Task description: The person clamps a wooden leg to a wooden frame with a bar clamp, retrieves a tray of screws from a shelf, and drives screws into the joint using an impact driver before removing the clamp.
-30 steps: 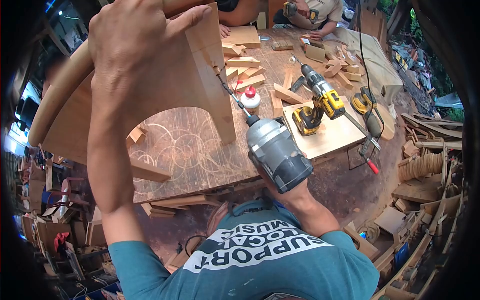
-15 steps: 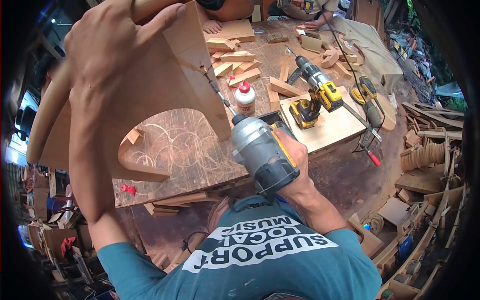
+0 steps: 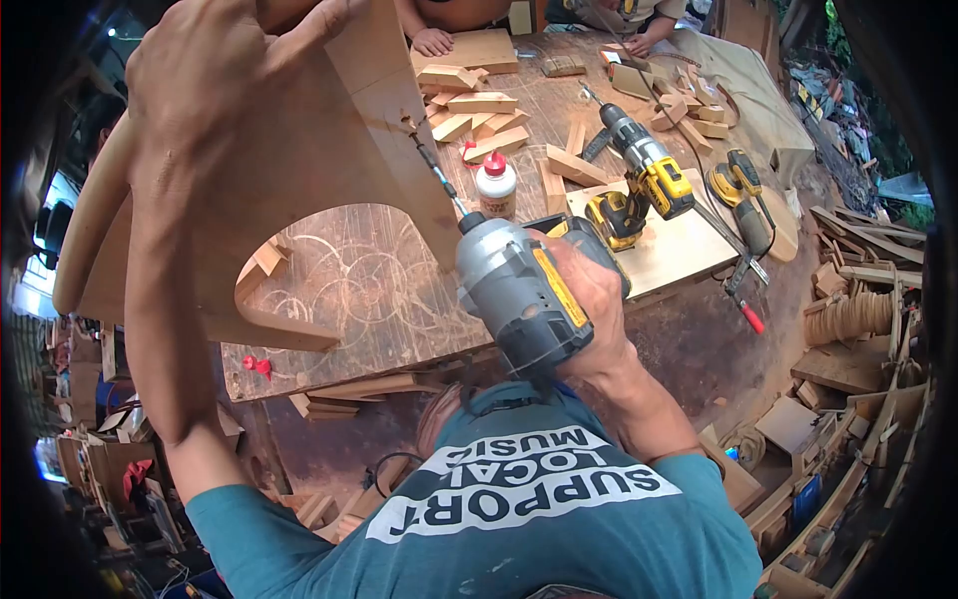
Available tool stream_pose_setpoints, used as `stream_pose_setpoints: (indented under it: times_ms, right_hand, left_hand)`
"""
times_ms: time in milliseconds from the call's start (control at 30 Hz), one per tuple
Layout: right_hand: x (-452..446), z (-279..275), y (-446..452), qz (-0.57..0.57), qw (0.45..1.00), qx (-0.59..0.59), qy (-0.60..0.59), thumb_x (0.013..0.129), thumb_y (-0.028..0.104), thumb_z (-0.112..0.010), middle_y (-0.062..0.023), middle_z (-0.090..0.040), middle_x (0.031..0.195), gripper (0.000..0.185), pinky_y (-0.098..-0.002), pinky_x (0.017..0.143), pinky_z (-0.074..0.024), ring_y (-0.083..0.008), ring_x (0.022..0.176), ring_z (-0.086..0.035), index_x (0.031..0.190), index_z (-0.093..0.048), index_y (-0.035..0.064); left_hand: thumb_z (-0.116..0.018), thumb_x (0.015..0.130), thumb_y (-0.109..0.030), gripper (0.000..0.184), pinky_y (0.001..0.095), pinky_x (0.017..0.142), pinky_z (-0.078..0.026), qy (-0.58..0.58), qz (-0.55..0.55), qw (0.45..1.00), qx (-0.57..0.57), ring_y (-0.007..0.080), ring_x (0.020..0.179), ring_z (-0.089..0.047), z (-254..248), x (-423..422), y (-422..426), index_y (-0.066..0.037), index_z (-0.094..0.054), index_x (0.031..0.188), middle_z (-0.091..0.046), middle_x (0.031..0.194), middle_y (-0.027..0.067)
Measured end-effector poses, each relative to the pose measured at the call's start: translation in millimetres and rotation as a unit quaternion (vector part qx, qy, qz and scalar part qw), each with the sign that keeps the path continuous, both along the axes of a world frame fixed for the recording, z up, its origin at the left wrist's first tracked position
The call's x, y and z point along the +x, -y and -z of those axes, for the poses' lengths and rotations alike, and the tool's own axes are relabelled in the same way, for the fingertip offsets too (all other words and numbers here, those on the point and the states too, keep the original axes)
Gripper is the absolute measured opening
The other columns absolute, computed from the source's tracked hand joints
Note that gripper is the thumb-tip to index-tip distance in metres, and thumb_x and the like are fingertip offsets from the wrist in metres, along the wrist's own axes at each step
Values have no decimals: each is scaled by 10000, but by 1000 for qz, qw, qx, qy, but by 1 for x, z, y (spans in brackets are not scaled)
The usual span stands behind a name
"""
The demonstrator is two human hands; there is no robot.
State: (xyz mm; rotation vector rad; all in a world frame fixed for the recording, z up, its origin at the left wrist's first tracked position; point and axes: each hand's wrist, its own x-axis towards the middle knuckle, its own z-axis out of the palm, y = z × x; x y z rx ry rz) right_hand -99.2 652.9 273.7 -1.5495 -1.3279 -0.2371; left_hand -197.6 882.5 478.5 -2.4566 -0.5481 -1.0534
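Note:
A curved wooden piece (image 3: 289,150) with a rounded cut-out stands tilted over the worktable. At its upper rim, my left hand (image 3: 205,85) grips it with the thumb stretched along the top. My right hand (image 3: 589,304) is wrapped round the handle of a grey and yellow power driver (image 3: 519,290). The long bit (image 3: 439,170) of the driver points up and away, its tip at a hole or mark near the wooden piece's right part; whether it is inside the wood is hard to tell. A white glue bottle with a red cap (image 3: 496,187) stands just beyond the driver.
On the worktable (image 3: 349,270) lie several wood blocks (image 3: 484,103), a yellow drill (image 3: 649,165) on a pale board (image 3: 679,250), a sander (image 3: 743,200) and a clamp with a red handle (image 3: 750,317). Two people's hands rest at the far edge. Red bits (image 3: 256,366) lie near the front.
The wooden piece and my left hand have shifted left in view. My right hand and the driver have moved a little left, and the driver has turned, showing more of its yellow side.

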Motion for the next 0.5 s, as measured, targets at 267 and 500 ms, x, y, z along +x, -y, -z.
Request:
stream_pose_setpoints:
  times_ms: [267,500]
  right_hand:
    - [-2,26,2,6,1000,11,-5,754,265,-850,-189,-737,1042,615,-398,763,-596,-334,887,-744,1229,-632,-60]
    - [2,34,43,-37,999,13,7,812,266,-799,-202,-746,1081,527,-404,780,-610,-334,899,-758,1184,-662,-81]
  left_hand:
    - [-784,893,-383,451,403,922,-539,40,108,980,165,307,1122,-688,-5,-23,-3,-73,-717,1214,-734,1165,137]
    - [-535,974,-137,178,433,814,-492,243,404,853,-224,257,762,-573,186,-96,24,-68,-630,841,-605,697,69]
